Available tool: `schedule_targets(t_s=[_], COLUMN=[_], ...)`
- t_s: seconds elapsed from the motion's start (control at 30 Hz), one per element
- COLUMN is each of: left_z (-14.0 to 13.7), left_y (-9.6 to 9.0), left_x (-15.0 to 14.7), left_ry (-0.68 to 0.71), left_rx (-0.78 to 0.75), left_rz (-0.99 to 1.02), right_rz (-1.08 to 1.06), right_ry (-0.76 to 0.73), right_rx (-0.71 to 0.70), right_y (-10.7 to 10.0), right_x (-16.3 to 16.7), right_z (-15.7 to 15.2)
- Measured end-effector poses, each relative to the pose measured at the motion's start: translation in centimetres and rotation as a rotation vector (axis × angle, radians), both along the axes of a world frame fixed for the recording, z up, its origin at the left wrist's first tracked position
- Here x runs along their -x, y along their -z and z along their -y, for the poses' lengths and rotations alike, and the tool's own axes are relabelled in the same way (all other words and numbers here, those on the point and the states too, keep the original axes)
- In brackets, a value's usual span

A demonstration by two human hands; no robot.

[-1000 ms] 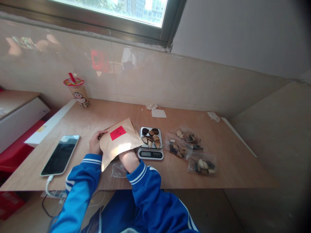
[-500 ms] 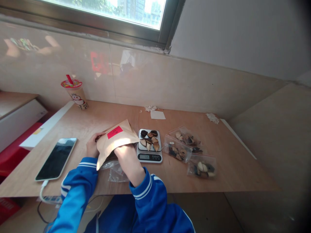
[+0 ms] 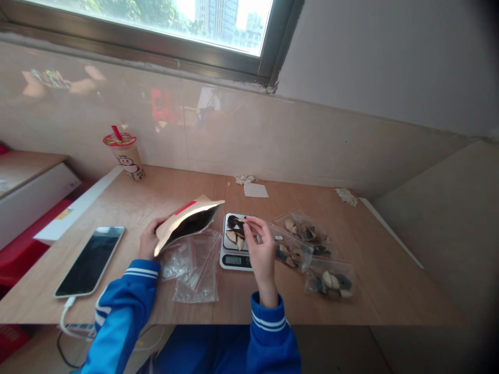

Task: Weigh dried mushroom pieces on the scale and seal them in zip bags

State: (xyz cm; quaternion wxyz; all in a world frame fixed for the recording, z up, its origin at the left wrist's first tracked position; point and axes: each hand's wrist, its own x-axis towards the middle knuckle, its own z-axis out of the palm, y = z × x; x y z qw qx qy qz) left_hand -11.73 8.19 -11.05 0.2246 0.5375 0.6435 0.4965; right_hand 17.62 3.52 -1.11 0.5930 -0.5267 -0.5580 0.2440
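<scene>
Wooden surface: left hand grips a kraft pouch, right hand pinches a dried slice over the digital scale, seemingly loading it; gentle release is called for.

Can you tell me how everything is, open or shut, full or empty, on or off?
Paper bag: open, held in the left hand.
Right hand: fingertips at dried slices; grip unclear.
Scale: on, digits showing, slices on top.
Plastic bags by the paper bag: flat, look empty.
Plastic bags on the right: dried slices inside.
Phone: screen dark, cable plugged in.
Drink cup: standing, lid on, straw in.
Window: can't tell.
</scene>
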Motion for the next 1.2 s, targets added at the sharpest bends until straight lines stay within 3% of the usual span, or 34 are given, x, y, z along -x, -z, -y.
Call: schedule_targets(t_s=[0.1, 0.23, 0.33, 0.47, 0.57, 0.7, 0.8, 0.87, 0.97, 1.2], left_z=[-0.7, -1.3, -1.2, -1.0, -1.0, -0.9, -0.7, -0.5, -0.3, 0.2], left_y=[1.2, 2.4, 2.4, 2.1, 1.9, 1.9, 1.8, 1.7, 1.5, 0.1], left_x=[0.6, 1.1, 1.0, 0.7, 0.7, 0.8, 0.7, 0.6, 0.4, -0.3], left_ry=[-0.066, -0.113, -0.09, -0.055, -0.046, -0.022, 0.002, 0.015, 0.037, 0.019], left_rx=[0.01, 0.039, 0.011, -0.005, -0.004, -0.025, -0.031, -0.034, -0.02, 0.012], left_rz=[-0.021, -0.035, -0.022, 0.015, 0.016, 0.021, 0.031, 0.05, 0.078, 0.09], right_rz=[-0.032, 0.125, 0.201, 0.237, 0.314, 0.263, 0.239, 0.336, 0.578, 0.953], right_ry=[0.199, 0.395, 0.376, 0.333, 0.337, 0.24, -0.018, -0.219, -0.366, -0.251], right_rx=[0.102, 0.223, 0.272, 0.321, 0.26, 0.071, -0.094, -0.166, -0.186, -0.086], right_y=[4.0, 8.2, 9.7, 10.0, 8.2, 2.1, -3.0, -5.2, -6.2, -6.9], right_x=[-3.7, -6.7, -6.7, -6.1, -6.0, -3.6, 0.9, 4.2, 8.0, 10.7], right_z=[-1.4, -3.8, -5.0, -5.1, -4.1, -1.0, 1.6, 2.9, 3.2, 1.9])
